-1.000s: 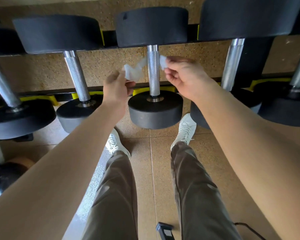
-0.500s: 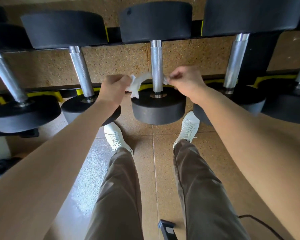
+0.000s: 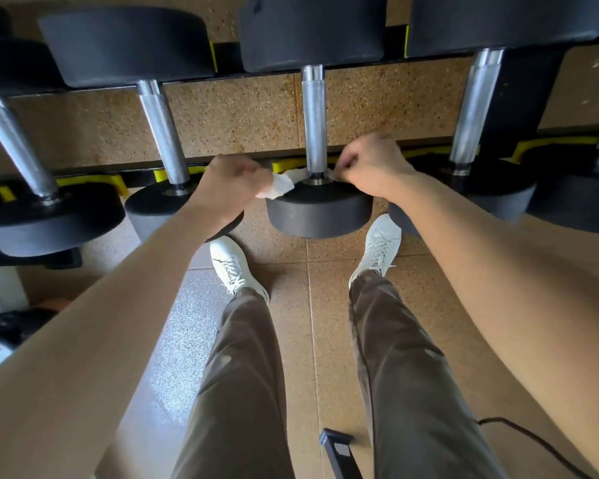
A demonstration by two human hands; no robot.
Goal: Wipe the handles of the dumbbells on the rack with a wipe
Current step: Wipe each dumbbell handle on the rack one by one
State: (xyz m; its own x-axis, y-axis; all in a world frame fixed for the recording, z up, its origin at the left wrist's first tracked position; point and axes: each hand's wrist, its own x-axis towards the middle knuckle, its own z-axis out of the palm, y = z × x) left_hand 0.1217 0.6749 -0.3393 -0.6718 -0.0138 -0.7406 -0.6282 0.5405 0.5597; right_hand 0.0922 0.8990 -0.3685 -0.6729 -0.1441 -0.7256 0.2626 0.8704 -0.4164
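Wipe [image 3: 281, 185] has run down the centre dumbbell's handle [image 3: 313, 122] — mid-shaft a second ago, now bunched at the near end, right at the collar on top of the near head [image 3: 320, 212]. It loops behind the shaft, one end in each hand.

Left hand [image 3: 229, 186]: fingers [image 3: 253, 171] curled, pinching the bigger crumpled tail. Right hand [image 3: 372, 165]: fingers [image 3: 347, 163] curled tight on the other end; only a sliver of white shows there. Both hands sit just either side of the shaft, low against the head.

Read: the stroke has covered the shaft's length, so this handle looks about done. Left neighbour handle [image 3: 163, 133] and right neighbour handle [image 3: 474, 108] carry no wipe now — can't tell if they're cleaned.

Materials:
- Handle: bright steel, straight cylinder, fine knurl along the grip, smooth polished bands at the ends.
- Heads: matte black round discs, rubber-looking.
- Wipe: thin, white, limp, creased; possibly damp, not sure.
- Rack [image 3: 113, 181]: black rail with yellow cradle pads.
- Floor [image 3: 253, 108]: speckled tan tile.
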